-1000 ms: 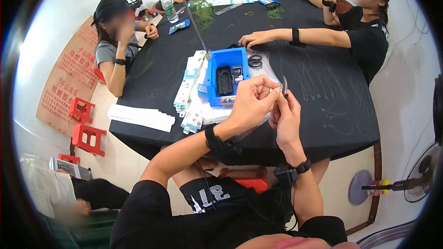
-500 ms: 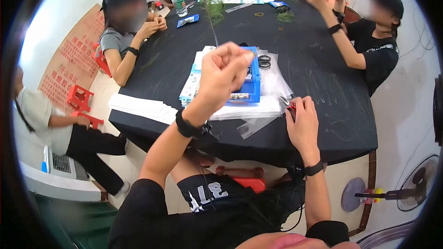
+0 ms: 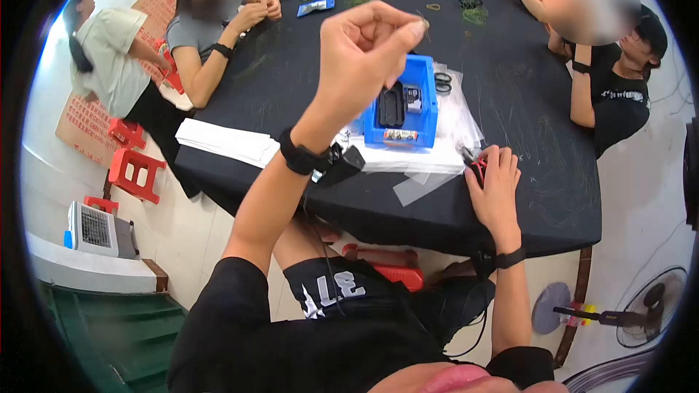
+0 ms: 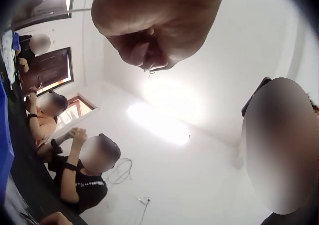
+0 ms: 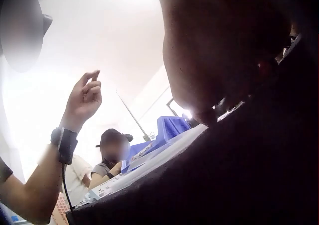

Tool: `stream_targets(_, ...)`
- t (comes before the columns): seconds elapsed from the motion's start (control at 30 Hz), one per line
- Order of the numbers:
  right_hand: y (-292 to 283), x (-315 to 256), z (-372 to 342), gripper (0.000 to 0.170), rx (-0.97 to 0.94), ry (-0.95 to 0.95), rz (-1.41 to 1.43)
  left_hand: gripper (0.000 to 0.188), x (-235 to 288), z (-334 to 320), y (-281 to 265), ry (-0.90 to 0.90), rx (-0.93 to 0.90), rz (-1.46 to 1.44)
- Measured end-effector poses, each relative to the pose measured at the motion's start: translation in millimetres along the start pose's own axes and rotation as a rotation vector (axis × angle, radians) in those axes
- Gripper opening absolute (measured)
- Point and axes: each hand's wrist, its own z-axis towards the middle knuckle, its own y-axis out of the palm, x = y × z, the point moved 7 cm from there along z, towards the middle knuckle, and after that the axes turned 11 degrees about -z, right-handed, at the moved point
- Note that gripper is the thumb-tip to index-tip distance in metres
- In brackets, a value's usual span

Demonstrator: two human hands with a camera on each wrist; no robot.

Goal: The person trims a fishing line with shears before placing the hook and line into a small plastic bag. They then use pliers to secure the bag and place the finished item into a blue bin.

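Observation:
My left hand (image 3: 364,54) is raised over the table with its fingers curled, the thumb and forefinger pinched together. A tiny thin hook-like piece (image 4: 150,71) sticks out at those fingertips in the left wrist view. Low at the table's near right, my right hand (image 3: 496,193) holds a small red-and-black-handled tool with a metal tip (image 3: 477,165), its thumb on one side and fingers on the other. Most of the tool is hidden under the hand. Just beyond and left stands a blue bin (image 3: 431,101) with a black case (image 3: 391,107) in it.
Black-handled scissors (image 3: 443,83) lie on clear plastic bags (image 3: 462,112) beside the bin. White paper strips (image 3: 222,143) are at the near left edge. Thin lines (image 3: 542,152) spread over the black tablecloth at right. Other people sit around the table; one person stands at left.
My hands, together a second ago, are apart. The left has risen up and away; the right has lowered to the table with the tool. The standing person at left has moved farther back.

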Motion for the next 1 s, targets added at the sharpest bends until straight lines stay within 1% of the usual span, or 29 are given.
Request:
stream_targets(0.03, 1, 0, -1, 0.032, -0.019, 0.005, -0.002, 0.011, -3, 2, -6, -0.001, -0.01, 0.013)
stream_targets(0.1, 2, 1, 0, 0.034, -0.034, 0.001, 0.003, 0.012, -5, 6, -14, 0.0, 0.0, -0.049)
stream_targets(0.17, 3, 3, 0, 0.034, -0.02, -0.009, 0.0, 0.013, -3, 8, -21, 0.001, 0.008, -0.03)
stream_targets(0.23, 1, 3, 0, 0.035, -0.035, -0.025, 0.01, 0.013, 0, 9, -25, 0.02, -0.026, -0.045)
stream_targets(0.3, 0, 4, 3, 0.032, -0.056, -0.028, 0.015, 0.012, 0, 9, -27, 0.012, -0.026, -0.056)
stream_targets(0.37, 6, 8, 6, 0.028, -0.092, -0.059, 0.146, 0.014, 0, 7, -28, 0.031, -0.04, 0.001)
stream_targets(0.4, 1, 6, 7, 0.024, -0.045, -0.065, 0.161, 0.015, -1, 7, -29, 0.028, -0.034, -0.009)
stream_targets(0.53, -1, 0, 14, 0.025, -0.002, 0.003, 0.248, 0.016, -4, 1, -31, 0.02, -0.037, -0.013)
stream_targets(0.6, -3, -11, 23, 0.025, 0.054, -0.067, 0.335, 0.016, -7, 0, -31, 0.006, -0.045, -0.02)
stream_targets(0.63, -1, -16, 26, 0.025, 0.05, -0.059, 0.337, 0.015, -8, 0, -30, -0.001, -0.054, -0.024)
stream_targets(0.73, 7, -27, 35, 0.026, -0.015, -0.021, 0.494, 0.016, -8, -3, -27, -0.014, -0.05, -0.017)
stream_targets(0.83, 20, -29, 35, 0.025, -0.045, -0.052, 0.423, 0.016, -6, -2, -28, -0.016, -0.051, 0.007)
stream_targets(0.87, 20, -29, 35, 0.025, -0.047, -0.051, 0.424, 0.016, -6, -3, -29, -0.01, -0.055, 0.015)
stream_targets(0.93, 18, -26, 33, 0.024, -0.043, 0.012, 0.47, 0.017, -7, -3, -35, -0.014, -0.057, 0.017)
stream_targets(1.0, 13, -28, 32, 0.025, -0.026, -0.007, 0.479, 0.017, -9, -4, -36, -0.015, -0.062, 0.015)
